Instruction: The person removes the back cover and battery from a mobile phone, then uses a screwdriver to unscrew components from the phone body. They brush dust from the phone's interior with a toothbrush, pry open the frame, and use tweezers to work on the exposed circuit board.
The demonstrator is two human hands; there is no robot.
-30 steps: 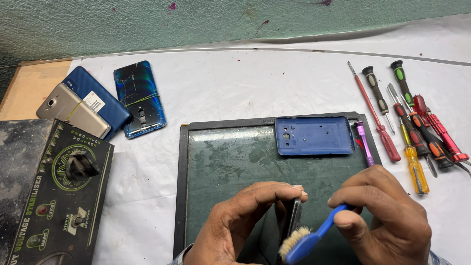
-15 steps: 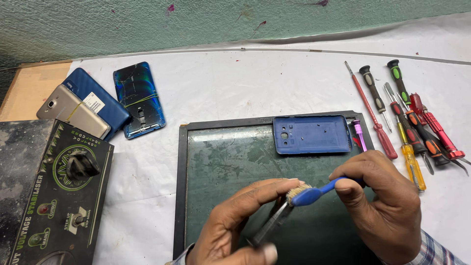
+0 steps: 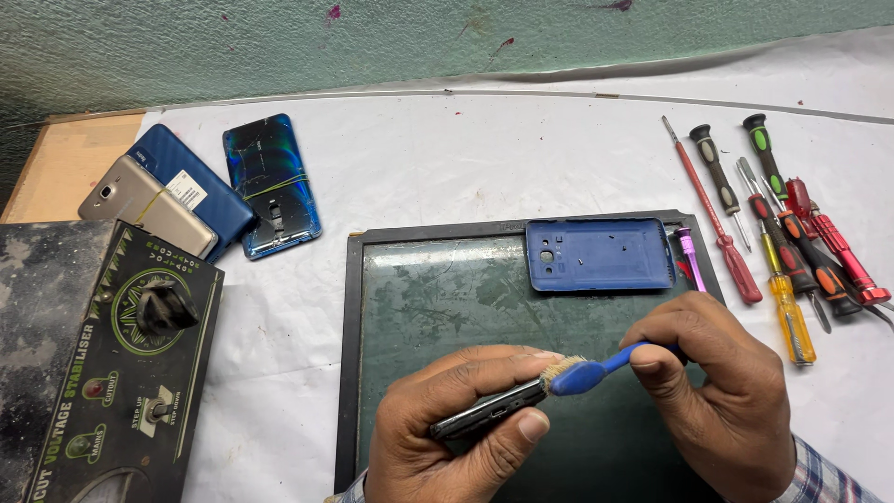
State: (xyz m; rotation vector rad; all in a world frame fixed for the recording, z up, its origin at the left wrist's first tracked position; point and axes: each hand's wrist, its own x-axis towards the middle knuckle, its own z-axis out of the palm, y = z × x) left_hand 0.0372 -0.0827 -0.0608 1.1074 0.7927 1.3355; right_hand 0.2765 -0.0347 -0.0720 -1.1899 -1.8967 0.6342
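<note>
While the work proceeds over the dark glass work mat, several items lie around it on the white table covering. A blue phone back cover lies flat at the mat's far right corner, with a pink-handled tool just beside it. A row of screwdrivers with red, green, yellow and black handles lies to the right, apart from the mat. Three phones lie stacked at far left, beside a black voltage stabiliser at the near left edge. Nothing stands between the hands and the mat.

The left hand grips a dark phone edge-up, thumb below and fingers closed over its top. The phone's long axis runs from lower left to upper right, its upper end pointing toward the right hand. That hand pinches the handle of a blue toothbrush, fingers closed. The brush lies nearly level, bristle head pointing left and touching the phone's upper end.
</note>
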